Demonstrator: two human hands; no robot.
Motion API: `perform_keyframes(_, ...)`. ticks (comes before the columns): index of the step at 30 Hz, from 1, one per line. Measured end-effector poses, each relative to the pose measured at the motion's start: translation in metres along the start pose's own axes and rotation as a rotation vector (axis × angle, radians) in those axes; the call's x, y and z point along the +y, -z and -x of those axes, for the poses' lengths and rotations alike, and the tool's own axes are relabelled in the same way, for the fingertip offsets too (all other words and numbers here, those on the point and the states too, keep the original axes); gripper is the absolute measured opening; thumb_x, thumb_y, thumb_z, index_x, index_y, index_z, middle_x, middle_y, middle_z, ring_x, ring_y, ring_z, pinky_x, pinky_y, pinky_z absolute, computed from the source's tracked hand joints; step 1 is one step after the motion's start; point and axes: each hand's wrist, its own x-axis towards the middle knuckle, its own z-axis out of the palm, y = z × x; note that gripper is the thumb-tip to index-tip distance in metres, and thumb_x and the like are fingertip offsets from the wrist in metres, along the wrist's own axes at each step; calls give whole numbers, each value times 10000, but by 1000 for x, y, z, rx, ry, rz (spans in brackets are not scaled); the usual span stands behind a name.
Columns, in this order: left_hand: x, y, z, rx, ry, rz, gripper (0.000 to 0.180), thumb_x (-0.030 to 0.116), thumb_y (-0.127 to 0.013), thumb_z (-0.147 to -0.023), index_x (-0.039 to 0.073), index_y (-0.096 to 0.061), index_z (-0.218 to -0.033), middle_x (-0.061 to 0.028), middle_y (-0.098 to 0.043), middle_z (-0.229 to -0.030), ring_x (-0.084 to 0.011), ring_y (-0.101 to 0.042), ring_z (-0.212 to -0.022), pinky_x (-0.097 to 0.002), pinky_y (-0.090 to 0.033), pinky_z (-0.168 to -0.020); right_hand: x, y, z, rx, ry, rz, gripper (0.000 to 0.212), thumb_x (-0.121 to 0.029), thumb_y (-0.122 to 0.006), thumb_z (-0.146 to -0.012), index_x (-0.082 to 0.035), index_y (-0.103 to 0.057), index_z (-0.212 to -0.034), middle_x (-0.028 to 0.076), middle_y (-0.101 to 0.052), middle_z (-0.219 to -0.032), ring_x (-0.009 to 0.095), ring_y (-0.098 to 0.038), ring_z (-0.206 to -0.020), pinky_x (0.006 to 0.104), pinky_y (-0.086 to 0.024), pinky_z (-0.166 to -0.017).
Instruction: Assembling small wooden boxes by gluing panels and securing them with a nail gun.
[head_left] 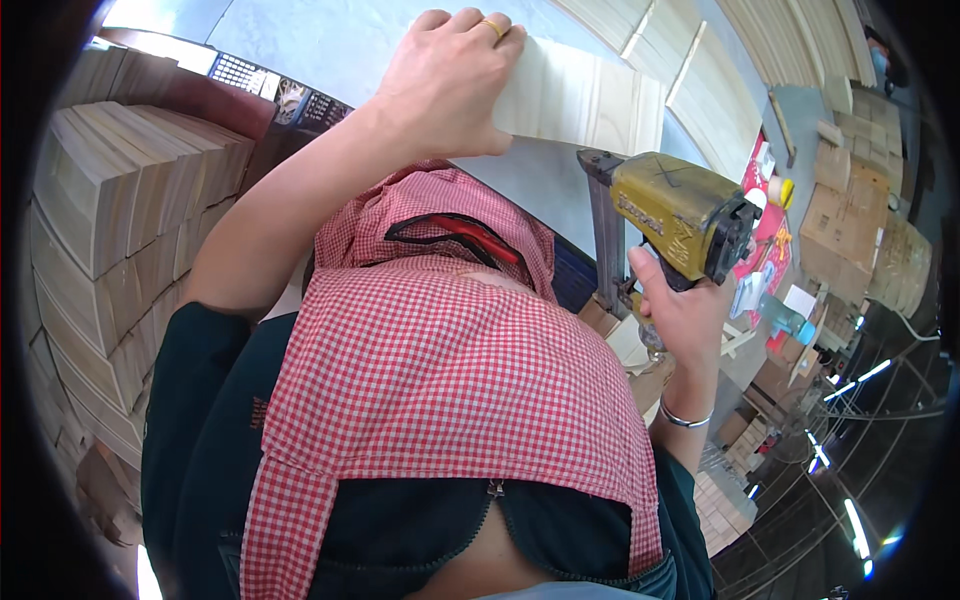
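My left hand grips the left end of a pale wooden piece, thumb at its near side and fingers curled over the far side. A ring shows on one finger. In my right hand is a worn yellow and black nail gun, my fingers around its handle. The nail gun's nose is close to the near right edge of the wooden piece; I cannot tell whether they touch. Under the wood lies a pale grey-blue tabletop.
Stacked wooden blocks rise on the left, near my elbow. More pale boards lie beyond the piece at the far right. Farther right are a clear bottle, cardboard boxes and a yellow tape roll. Plastic baskets sit by the table's left edge.
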Motion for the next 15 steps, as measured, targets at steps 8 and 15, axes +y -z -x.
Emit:
perform_keyframes(8, 3, -1, 0, 42, 0, -14, 831, 363, -802, -636, 44, -600, -1377, -93, -623, -1347, -236, -583, -1211, -402, -413, -1104, -11, -15, -1, 17, -66, -29, 324, -162, -821, -865, 38, -657, -1059, 65, -658, -732, 107, -545, -454, 220, -442, -403)
perform_keyframes(15, 3, 0, 1, 82, 3, 49, 830, 358, -806, -633, 48, -602, -1375, -92, -625, -1345, -235, -584, -1202, -400, -410, -1097, -24, -22, 4, 34, -345, -77, 339, -106, -804, -867, 42, -642, -1125, 75, -693, -792, 115, -575, -509, 224, -459, -446)
